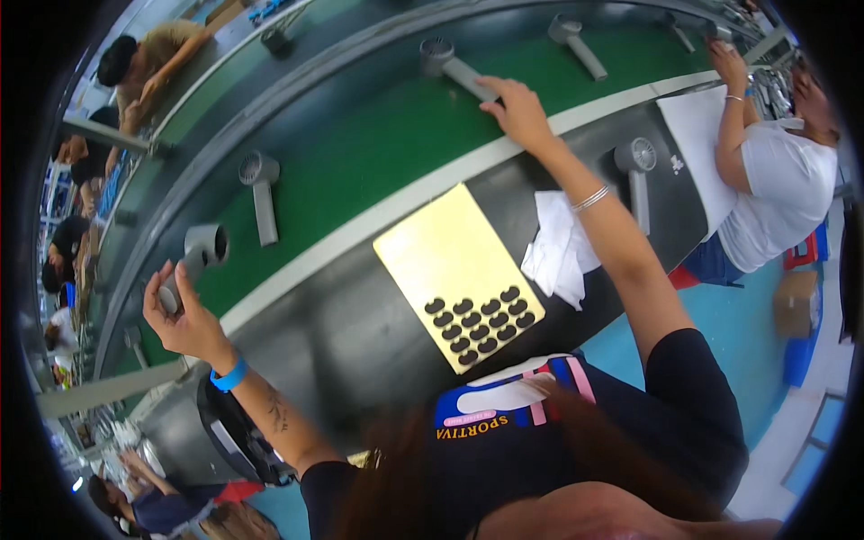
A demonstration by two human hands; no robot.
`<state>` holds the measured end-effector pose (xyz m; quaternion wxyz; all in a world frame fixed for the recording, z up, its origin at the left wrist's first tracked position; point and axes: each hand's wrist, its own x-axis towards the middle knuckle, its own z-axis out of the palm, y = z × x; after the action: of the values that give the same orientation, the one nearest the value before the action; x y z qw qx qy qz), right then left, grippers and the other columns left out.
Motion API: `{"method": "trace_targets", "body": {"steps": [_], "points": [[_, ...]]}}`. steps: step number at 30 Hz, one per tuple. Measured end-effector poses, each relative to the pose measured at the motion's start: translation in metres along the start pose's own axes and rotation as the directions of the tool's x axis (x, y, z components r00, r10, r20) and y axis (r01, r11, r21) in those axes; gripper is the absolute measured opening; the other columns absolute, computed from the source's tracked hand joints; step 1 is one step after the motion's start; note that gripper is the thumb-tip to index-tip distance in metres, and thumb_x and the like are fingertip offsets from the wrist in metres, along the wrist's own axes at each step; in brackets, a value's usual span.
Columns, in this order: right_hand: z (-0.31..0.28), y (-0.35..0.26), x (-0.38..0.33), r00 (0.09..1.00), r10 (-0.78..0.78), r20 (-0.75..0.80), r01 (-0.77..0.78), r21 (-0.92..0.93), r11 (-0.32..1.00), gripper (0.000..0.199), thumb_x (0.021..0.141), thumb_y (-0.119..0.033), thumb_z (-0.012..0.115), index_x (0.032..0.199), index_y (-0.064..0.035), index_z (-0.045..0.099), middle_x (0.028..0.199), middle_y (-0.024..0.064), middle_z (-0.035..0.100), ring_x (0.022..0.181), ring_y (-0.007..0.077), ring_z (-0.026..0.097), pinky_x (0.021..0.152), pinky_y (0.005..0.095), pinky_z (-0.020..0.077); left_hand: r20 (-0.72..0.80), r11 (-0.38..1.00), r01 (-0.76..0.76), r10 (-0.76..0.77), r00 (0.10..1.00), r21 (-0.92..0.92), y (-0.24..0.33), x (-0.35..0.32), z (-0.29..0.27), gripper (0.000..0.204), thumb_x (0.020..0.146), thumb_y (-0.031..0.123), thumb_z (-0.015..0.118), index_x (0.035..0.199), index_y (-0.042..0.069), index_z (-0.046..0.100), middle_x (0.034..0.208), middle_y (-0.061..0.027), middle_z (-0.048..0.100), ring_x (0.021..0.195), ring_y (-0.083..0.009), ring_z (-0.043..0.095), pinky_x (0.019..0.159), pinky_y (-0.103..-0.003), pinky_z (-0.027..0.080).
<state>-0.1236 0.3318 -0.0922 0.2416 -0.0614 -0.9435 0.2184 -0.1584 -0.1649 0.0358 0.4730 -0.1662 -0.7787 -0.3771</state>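
Note:
My left hand (pixel 187 326) is closed round the handle of a grey handheld fan (pixel 207 243), at the left by the belt's near rail. The fan's round head points up and away from my fingers. Out over the green conveyor belt (pixel 360 153), my right hand (pixel 520 115) pinches the handle end of a second grey handheld fan (pixel 463 74), which lies on the belt. Between my arms, a pale yellow sheet (pixel 445 238) rests on the black worktop (pixel 346 346), with several black oval stickers (pixel 477 331) at its near end.
A crumpled white cloth (pixel 560 247) lies under my right forearm. Another grey fan (pixel 638 180) is on the worktop to the right. More fans (pixel 262 198) lie along the belt. A co-worker in white (pixel 783 171) sits at right; others work across the belt.

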Motion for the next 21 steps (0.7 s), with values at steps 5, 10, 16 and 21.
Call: {"method": "trace_targets", "body": {"steps": [5, 10, 16, 21], "points": [[-0.028, -0.043, -0.035, 0.988, -0.094, -0.119, 0.092, -0.022, 0.996, 0.053, 0.080, -0.020, 0.071, 0.128, -0.0098, 0.051, 0.115, 0.0154, 0.059, 0.105, 0.0330, 0.056, 0.087, 0.0386, 0.0467, 0.155, 0.982, 0.015, 0.015, 0.988, -0.189, 0.115, -0.043, -0.001, 0.035, 0.075, -0.009, 0.072, 0.104, -0.005, 0.055, 0.097, -0.0176, 0.067, 0.086, -0.0224, 0.065, 0.077, -0.031, 0.054], [-0.064, -0.118, -0.127, 0.918, 0.035, 0.395, -0.232, 0.465, 0.854, 0.033, 0.084, -0.017, 0.067, 0.116, -0.0073, 0.060, 0.108, 0.0090, 0.061, 0.095, 0.0206, 0.062, 0.080, 0.0294, 0.0489, 0.516, 0.948, 0.041, 0.135, 0.846, -0.314, 0.160, -0.091, 0.043, 0.031, 0.070, 0.008, 0.081, 0.095, 0.001, 0.064, 0.090, -0.0095, 0.068, 0.077, -0.0202, 0.066, 0.064, -0.027, 0.052], [-0.084, -0.152, -0.179, 0.957, 0.039, 0.286, -0.100, 0.204, 0.974, 0.021, 0.081, -0.012, 0.067, 0.102, -0.0068, 0.064, 0.105, 0.0135, 0.055, 0.098, 0.0314, 0.055, 0.082, 0.0370, 0.0456, 0.609, 0.804, 0.362, 0.001, 0.793, -0.473, 0.171, -0.102, 0.072, 0.032, 0.075, 0.011, 0.078, 0.101, 0.001, 0.062, 0.093, -0.0055, 0.068, 0.067, -0.0108, 0.061, 0.053, -0.021, 0.048], [-0.063, -0.184, -0.205, 0.904, -0.154, 0.398, -0.003, 0.366, 0.931, 0.056, 0.080, -0.029, 0.070, 0.128, -0.0076, 0.049, 0.130, 0.0127, 0.048, 0.121, 0.0297, 0.046, 0.097, 0.0411, 0.0371, 0.635, 0.681, 0.483, -0.033, 0.772, -0.551, 0.167, -0.106, 0.070, 0.032, 0.079, 0.007, 0.074, 0.108, 0.002, 0.060, 0.100, -0.0065, 0.069, 0.074, -0.0098, 0.063, 0.056, -0.021, 0.049]]}}
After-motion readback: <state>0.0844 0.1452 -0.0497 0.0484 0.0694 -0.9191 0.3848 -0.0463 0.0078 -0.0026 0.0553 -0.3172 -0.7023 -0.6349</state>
